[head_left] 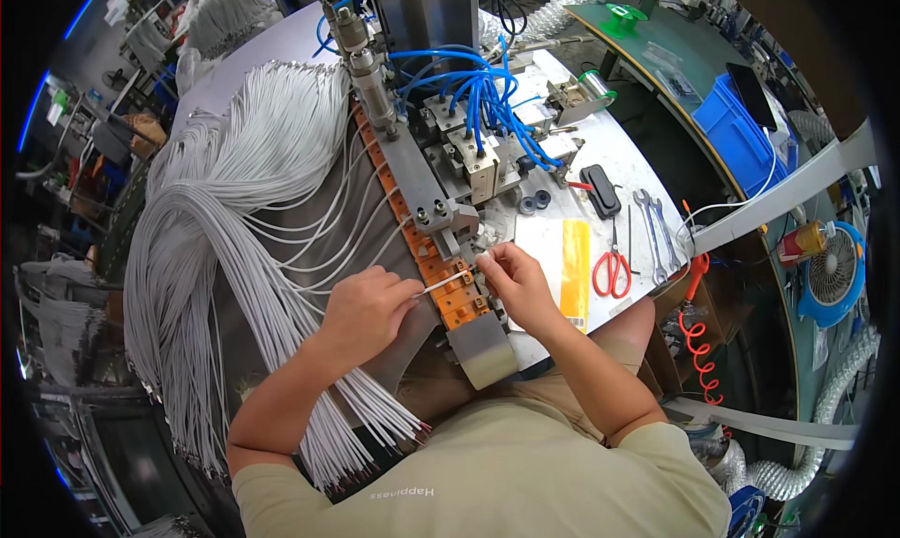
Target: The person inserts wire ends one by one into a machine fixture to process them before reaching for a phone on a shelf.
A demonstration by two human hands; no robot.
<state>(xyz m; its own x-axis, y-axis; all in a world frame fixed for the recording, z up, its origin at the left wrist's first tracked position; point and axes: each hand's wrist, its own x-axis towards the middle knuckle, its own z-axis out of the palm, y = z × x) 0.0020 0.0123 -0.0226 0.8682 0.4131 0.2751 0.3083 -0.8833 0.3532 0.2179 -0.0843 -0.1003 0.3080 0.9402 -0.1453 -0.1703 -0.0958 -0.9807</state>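
My left hand [368,311] pinches a white cable [439,283] between thumb and fingers. The cable runs slantwise over the orange fixture blocks [459,306] on the machine's rail. At its other end the thumb and forefinger of my right hand [517,283] close around the tip; the tip itself is hidden. Just beyond my hands stands the machine's grey metal arm [412,177]. To the left lies a big bundle of white cables [202,224], and several single cables lead from it to the orange rail. A grey block [482,349] caps the rail's near end.
Blue air tubes [483,88] rise from the machine. On the white tabletop to the right lie red-handled scissors [612,274], wrenches [659,236], a black case [600,189] and a yellow-edged sheet [575,271]. A red coiled hose [696,346] hangs farther right, near a blue fan [832,274].
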